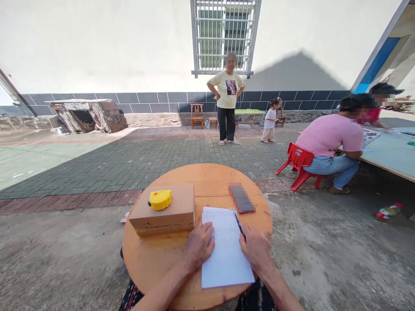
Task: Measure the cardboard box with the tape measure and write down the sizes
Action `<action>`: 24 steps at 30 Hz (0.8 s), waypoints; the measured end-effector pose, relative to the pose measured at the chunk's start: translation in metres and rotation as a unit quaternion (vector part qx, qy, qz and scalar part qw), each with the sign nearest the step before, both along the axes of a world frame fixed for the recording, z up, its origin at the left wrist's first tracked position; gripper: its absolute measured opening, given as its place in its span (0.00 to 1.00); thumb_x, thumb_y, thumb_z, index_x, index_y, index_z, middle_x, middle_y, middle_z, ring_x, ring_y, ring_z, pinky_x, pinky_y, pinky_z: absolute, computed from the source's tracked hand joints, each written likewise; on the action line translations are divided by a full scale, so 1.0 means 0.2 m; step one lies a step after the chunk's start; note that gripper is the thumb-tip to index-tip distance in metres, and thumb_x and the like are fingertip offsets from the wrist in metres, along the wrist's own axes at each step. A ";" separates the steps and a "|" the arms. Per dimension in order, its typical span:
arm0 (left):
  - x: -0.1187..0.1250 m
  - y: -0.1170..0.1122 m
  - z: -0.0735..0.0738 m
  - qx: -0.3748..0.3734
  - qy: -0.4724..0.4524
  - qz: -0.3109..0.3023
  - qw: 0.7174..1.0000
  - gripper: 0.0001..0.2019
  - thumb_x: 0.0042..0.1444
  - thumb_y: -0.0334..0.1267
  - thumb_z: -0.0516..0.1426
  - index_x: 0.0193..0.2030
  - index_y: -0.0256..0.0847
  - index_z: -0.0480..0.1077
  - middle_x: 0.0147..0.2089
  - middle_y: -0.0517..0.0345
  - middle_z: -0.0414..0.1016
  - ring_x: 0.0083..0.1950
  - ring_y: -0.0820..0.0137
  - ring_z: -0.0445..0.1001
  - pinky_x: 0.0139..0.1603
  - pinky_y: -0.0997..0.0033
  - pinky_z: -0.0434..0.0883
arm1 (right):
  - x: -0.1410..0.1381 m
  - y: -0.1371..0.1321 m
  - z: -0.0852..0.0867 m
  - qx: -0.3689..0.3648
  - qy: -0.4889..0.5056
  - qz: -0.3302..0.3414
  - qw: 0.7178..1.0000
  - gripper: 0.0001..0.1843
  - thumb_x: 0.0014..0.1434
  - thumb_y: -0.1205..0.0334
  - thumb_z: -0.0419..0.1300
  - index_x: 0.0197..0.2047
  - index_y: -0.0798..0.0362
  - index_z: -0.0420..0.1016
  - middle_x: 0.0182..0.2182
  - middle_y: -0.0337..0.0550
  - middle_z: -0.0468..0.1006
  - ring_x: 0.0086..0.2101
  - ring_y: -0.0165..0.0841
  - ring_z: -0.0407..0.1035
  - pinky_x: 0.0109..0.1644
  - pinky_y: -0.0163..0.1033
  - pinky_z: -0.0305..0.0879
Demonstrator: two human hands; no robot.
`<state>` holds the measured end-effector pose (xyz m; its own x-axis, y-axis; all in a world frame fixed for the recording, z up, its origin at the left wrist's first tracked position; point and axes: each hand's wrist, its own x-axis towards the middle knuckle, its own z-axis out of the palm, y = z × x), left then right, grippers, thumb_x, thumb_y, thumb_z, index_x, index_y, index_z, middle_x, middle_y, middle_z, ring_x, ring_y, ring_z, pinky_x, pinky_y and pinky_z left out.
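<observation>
White paper point(223, 259), which looks like a pad or stacked sheets, lies at the front of a round wooden table point(175, 268). My left hand point(198, 244) rests at its left edge, fingers lying on the paper and nothing held. On the right side, my right hand point(256, 248) grips a dark pen point(239, 224), its tip pointing up toward the top of the page. Left of the paper stands a cardboard box point(175, 220), with a yellow tape measure point(160, 200) on top. A blurred flat dark object with a red edge point(241, 199) lies beyond the paper.
A person in a pink shirt point(333, 136) sits on a red chair point(298, 160) at another table point(389, 151), beside a second person. A standing person point(230, 95) and a small child point(269, 121) are near the wall. A bottle point(389, 211) lies on the ground at right.
</observation>
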<state>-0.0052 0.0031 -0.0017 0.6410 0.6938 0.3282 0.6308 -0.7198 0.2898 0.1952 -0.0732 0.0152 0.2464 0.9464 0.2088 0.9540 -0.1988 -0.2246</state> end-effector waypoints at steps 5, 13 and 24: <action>0.00 0.00 0.00 0.001 -0.008 0.001 1.000 0.11 0.58 0.30 0.51 0.43 0.42 0.71 0.55 0.53 0.74 0.52 0.58 0.71 0.52 0.55 0.72 | 0.07 -0.05 -0.02 0.018 0.029 -0.012 0.999 0.18 0.62 0.68 0.51 0.51 0.53 0.75 0.40 0.50 0.82 0.43 0.42 0.74 0.47 0.44 0.59; -0.01 0.00 0.00 0.008 -0.005 -0.004 1.000 0.12 0.58 0.30 0.50 0.45 0.43 0.72 0.55 0.52 0.74 0.51 0.58 0.72 0.52 0.54 0.73 | 0.09 -0.06 -0.09 0.093 0.119 -0.027 0.988 0.16 0.65 0.61 0.49 0.44 0.54 0.78 0.38 0.49 0.82 0.40 0.39 0.75 0.46 0.41 0.66; -0.01 0.02 -0.06 0.026 -0.015 -0.003 1.000 0.13 0.59 0.32 0.50 0.46 0.43 0.72 0.56 0.51 0.75 0.52 0.56 0.74 0.52 0.51 0.74 | 0.34 0.12 0.04 0.086 0.155 -0.096 0.979 0.17 0.60 0.57 0.52 0.47 0.54 0.75 0.42 0.47 0.81 0.40 0.38 0.75 0.43 0.41 0.69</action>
